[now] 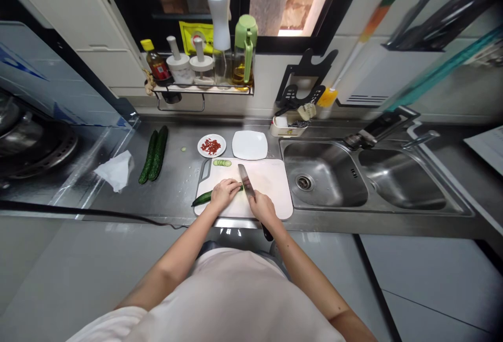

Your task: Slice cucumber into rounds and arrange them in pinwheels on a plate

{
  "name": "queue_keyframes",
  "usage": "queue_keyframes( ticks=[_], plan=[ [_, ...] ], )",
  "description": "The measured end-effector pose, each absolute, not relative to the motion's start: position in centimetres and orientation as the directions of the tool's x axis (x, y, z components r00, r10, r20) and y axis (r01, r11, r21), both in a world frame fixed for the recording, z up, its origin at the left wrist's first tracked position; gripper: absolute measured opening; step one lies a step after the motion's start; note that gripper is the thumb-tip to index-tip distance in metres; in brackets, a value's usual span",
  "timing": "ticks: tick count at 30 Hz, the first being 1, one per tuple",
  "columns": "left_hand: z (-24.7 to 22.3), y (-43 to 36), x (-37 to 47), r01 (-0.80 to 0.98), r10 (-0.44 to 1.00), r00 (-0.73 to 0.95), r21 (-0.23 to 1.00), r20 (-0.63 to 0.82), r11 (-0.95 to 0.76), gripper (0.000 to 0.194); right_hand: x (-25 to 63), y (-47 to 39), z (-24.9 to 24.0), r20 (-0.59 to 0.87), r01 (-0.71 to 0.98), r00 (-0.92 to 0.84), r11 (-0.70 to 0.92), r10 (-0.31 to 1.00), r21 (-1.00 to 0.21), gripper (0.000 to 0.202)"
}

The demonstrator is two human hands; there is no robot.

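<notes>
A white cutting board (275, 185) lies on the steel counter. My left hand (225, 194) is closed over a dark green cucumber (201, 199), whose uncut end sticks out to the left. The fingertips rest near its cut end, beside the blade. My right hand (262, 207) grips a knife (246, 178) with a dark handle; its blade points away from me, at the cucumber's right end. Several thin cucumber slices (222, 163) lie in a row at the board's upper left. Behind the board are a small plate (200, 150) of chopped red pieces and a bare white square plate (250, 145).
Two whole cucumbers (158, 152) and a crumpled white cloth or tissue (116, 170) lie left of the board. A double sink (326, 174) is at the right. Bottles and jars stand on a wall rack (204, 89); a stove (35, 143) is at the far left.
</notes>
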State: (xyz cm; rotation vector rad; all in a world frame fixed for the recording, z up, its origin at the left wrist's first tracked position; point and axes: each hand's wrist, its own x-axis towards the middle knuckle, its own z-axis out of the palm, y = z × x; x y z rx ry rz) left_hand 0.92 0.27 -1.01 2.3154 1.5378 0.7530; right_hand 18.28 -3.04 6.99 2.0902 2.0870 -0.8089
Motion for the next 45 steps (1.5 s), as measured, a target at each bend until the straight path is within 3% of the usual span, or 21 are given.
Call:
queue_keyframes(
  ticks=[14,27,45],
  plan=[
    [-1.1,0.2,1.0,0.784,0.898,0.322,0.448,0.298,-0.43,0.024,17.4,-3.2,6.7,-0.399,0.956,-0.085,-0.038,0.913,-0.291,0.031],
    [-0.7,0.1,1.1,0.78,0.907,0.316,0.469,0.279,-0.416,0.023,18.6,-5.2,7.5,-0.519,0.962,-0.099,-0.052,0.849,-0.268,0.028],
    [-0.4,0.1,1.1,0.78,0.921,0.305,0.491,0.243,-0.388,0.022,17.7,-3.6,7.3,-0.492,0.951,-0.102,-0.06,0.865,-0.303,0.03]
  ],
)
